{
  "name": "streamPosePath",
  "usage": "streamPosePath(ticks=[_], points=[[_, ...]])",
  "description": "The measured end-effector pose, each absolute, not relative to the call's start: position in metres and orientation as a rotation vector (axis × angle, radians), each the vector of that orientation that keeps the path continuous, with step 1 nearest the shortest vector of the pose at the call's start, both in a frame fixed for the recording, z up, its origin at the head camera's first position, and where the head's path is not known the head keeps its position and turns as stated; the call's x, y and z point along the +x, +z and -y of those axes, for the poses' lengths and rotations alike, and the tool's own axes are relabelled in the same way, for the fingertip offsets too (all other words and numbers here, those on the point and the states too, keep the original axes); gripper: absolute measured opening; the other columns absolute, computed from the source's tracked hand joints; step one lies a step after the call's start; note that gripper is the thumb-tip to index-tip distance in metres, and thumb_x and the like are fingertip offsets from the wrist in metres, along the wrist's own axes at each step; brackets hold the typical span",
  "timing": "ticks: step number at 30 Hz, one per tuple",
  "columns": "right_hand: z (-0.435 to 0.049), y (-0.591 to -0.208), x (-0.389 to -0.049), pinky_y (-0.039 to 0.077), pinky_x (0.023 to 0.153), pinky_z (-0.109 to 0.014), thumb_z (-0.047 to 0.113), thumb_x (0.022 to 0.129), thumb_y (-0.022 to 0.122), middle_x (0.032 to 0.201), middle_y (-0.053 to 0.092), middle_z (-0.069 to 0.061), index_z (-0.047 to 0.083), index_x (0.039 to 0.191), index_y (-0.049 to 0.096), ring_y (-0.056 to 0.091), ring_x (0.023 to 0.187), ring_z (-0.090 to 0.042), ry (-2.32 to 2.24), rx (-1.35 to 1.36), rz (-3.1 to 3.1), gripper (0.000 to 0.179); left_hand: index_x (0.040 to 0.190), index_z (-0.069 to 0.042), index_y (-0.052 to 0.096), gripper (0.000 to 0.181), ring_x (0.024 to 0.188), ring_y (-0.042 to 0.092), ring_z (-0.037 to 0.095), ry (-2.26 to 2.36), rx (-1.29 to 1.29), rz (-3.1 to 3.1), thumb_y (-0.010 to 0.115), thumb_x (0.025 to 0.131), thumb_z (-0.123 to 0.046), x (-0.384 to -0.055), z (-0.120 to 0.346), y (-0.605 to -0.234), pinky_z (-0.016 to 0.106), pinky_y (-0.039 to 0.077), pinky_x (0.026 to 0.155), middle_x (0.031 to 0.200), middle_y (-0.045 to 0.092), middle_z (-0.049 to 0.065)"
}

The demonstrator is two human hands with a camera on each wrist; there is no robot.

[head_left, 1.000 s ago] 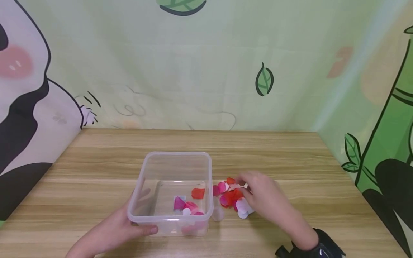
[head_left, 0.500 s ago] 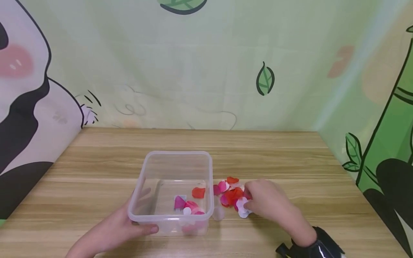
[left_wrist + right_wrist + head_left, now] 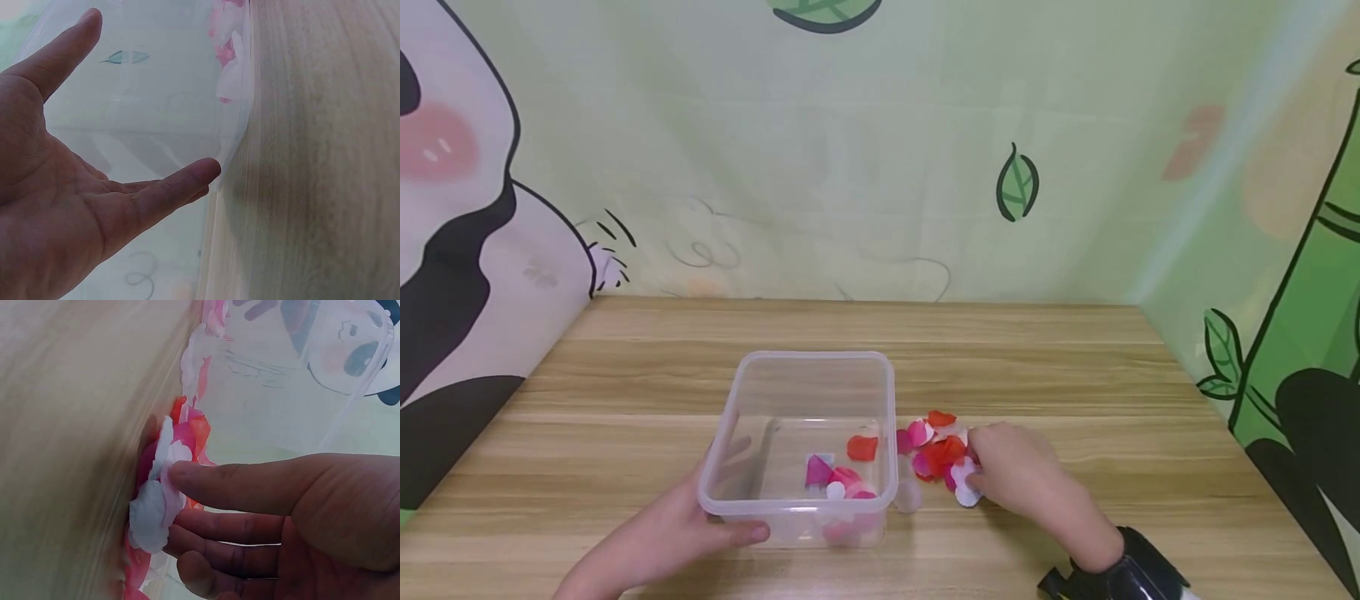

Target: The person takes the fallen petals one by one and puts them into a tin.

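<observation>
A clear plastic container [image 3: 797, 507] stands on the wooden table with several red, pink and white petals [image 3: 862, 448] inside. My left hand [image 3: 658, 529] rests against its left front corner, thumb along the front wall. In the left wrist view, the thumb and fingers of that hand [image 3: 69, 200] look straight and spread. Right of the container lies a loose pile of petals [image 3: 942, 454]. At the pile's right edge my right hand [image 3: 1018, 467] pinches white petals [image 3: 967, 490]. The right wrist view shows the thumb pressing on a pale petal [image 3: 170, 487]; fingers partly hide the rest.
The wooden table [image 3: 1037, 358] extends behind and to both sides of the container. A printed backdrop [image 3: 880, 183] with leaves and a panda rises at its back edge. A pale translucent petal [image 3: 907, 496] lies close to the container's right wall.
My right hand has shifted slightly right and down across the pile, and its fingers have closed on white petals. The left hand and container stay in place.
</observation>
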State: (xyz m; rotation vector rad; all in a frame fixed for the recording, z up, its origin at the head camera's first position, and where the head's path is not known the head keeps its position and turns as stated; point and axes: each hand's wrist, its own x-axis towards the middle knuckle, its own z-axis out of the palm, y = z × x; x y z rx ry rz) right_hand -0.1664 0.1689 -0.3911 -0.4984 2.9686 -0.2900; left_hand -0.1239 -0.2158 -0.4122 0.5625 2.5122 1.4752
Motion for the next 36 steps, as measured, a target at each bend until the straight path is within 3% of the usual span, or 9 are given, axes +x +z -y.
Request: streamPosePath(ticks=[19,36], points=[[-0.174,-0.379,-0.169,0.042,0.055,-0.033,0.009,0.082,0.084,0.066,0.052,0.004,0.011,0.077,0.063,0.048,0.062,-0.016,-0.360,-0.500,-3.035,0.022,0.161,0.000,0.016,0.113,0.117,0.060,0.034,1.447,0.565,-2.553,0.090,0.081,-0.030,-0.122,0.216,-0.412,0.025,0.052,0.087,0.156,0.036,0.030],[-0.183,-0.368,-0.169,0.045,0.055,-0.032,0.007,0.086,0.077,0.071,0.061,0.005,0.010,0.089,0.076,0.053,0.066,-0.013,-0.373,-0.530,-3.075,0.005,0.163,-0.005,0.012,0.115,0.121,0.058,0.038,1.472,0.561,-2.529,0.089,0.082,-0.028,-0.123,0.215,-0.412,0.026,0.052,0.086,0.157,0.034,0.031]])
